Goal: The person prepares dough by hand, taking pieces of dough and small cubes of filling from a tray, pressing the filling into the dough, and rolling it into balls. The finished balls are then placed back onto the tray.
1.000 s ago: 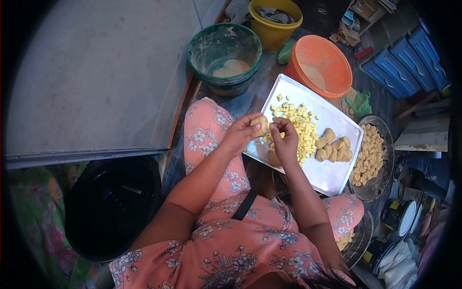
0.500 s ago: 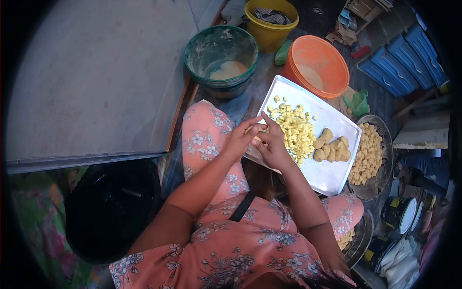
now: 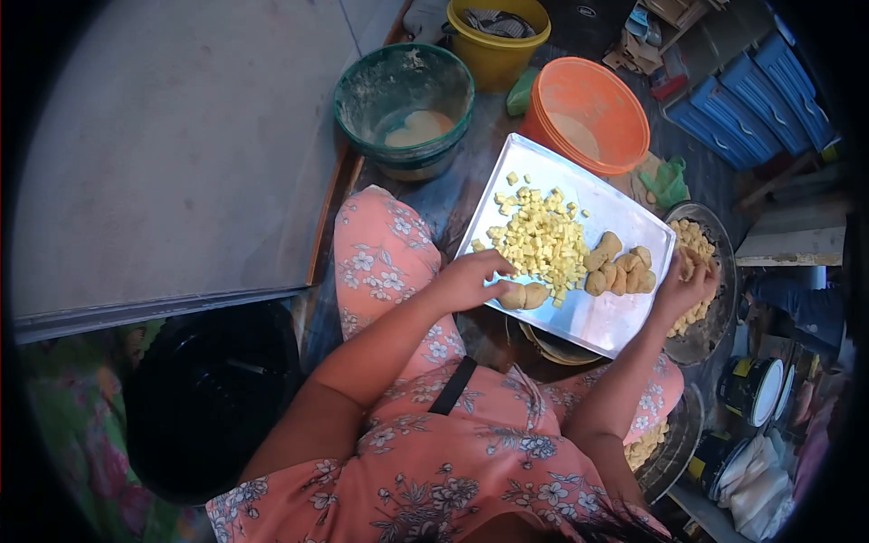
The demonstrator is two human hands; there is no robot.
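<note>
A metal tray (image 3: 597, 330) lies tilted across my lap, with a heap of small yellow cubes (image 3: 543, 237) and a cluster of brown dough pieces (image 3: 620, 270) on it. My left hand (image 3: 475, 279) is at the tray's near left edge, its curled fingers against dough pieces (image 3: 525, 295); how firmly they grip is unclear. Beyond the tray's right edge, my right hand (image 3: 686, 282) reaches over a round pan (image 3: 704, 348) of dough pieces. Its fingers are bent over the pieces, and whether they hold one is hard to see.
Behind the tray stand a green basin (image 3: 403, 100), a yellow bucket (image 3: 498, 59) and an orange bucket (image 3: 588, 113). A black tub (image 3: 213, 398) sits at lower left. Blue drawers (image 3: 747, 104) are at upper right, and another pan (image 3: 665, 452) is beside my knee.
My hands have parted: the right moved right to the round pan, the left stayed near the tray's left edge. Dough pieces now show on the tray beside my left hand.
</note>
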